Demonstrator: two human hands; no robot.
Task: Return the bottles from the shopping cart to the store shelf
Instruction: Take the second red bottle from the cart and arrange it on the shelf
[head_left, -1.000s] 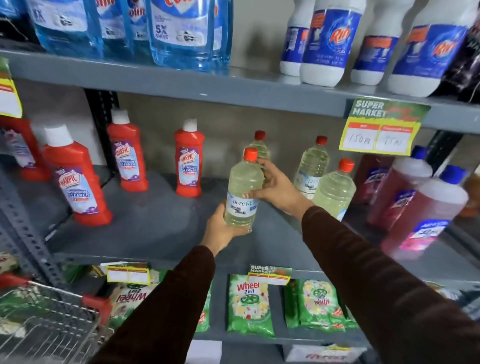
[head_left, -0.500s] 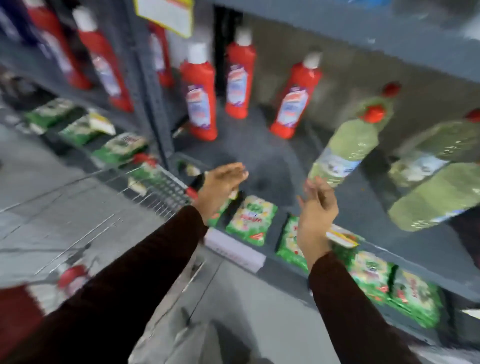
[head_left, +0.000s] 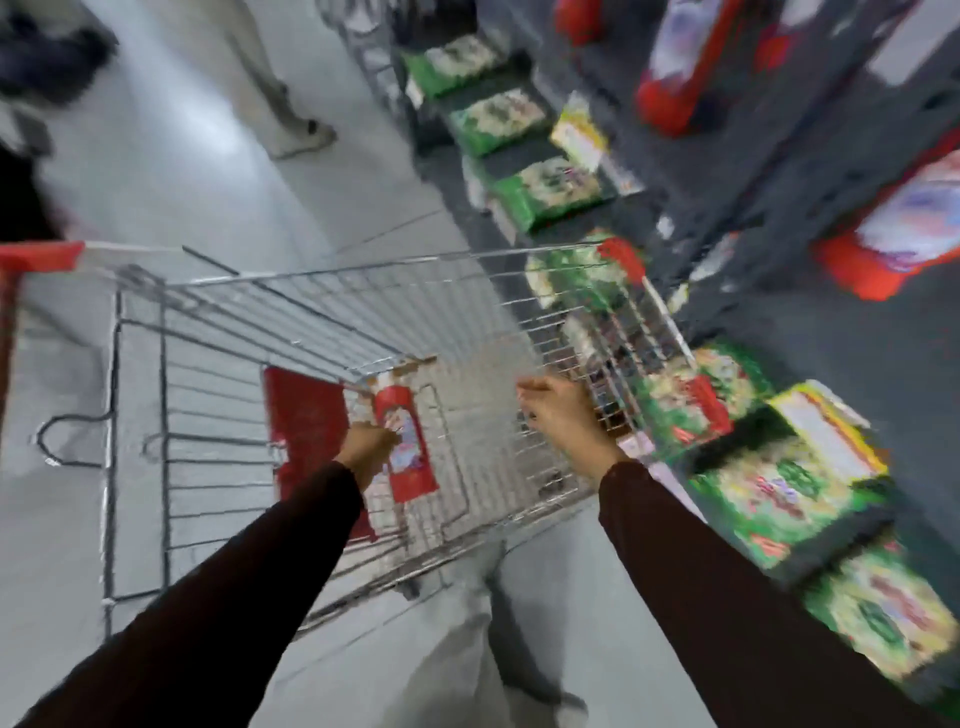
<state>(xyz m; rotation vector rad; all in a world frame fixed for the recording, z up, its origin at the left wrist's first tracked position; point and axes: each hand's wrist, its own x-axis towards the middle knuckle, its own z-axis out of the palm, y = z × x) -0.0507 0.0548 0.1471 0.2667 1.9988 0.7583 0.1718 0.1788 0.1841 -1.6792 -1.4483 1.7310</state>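
A red bottle (head_left: 407, 447) with a pale label is lying in the wire shopping cart (head_left: 332, 332), at six o'clock. The left hand (head_left: 366, 451) is touching it, grip unclear; the right hand (head_left: 561, 413), at three o'clock, is hanging loosely curled, holding nothing.

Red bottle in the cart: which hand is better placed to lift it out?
Left. The left hand is down inside the cart, against the red bottle, though blur hides any grip. The right hand is empty, up by the cart's side wall.

Motion-blurred red bottle (head_left: 406, 446), label unreadable, partly behind the left hand (head_left: 367, 451).
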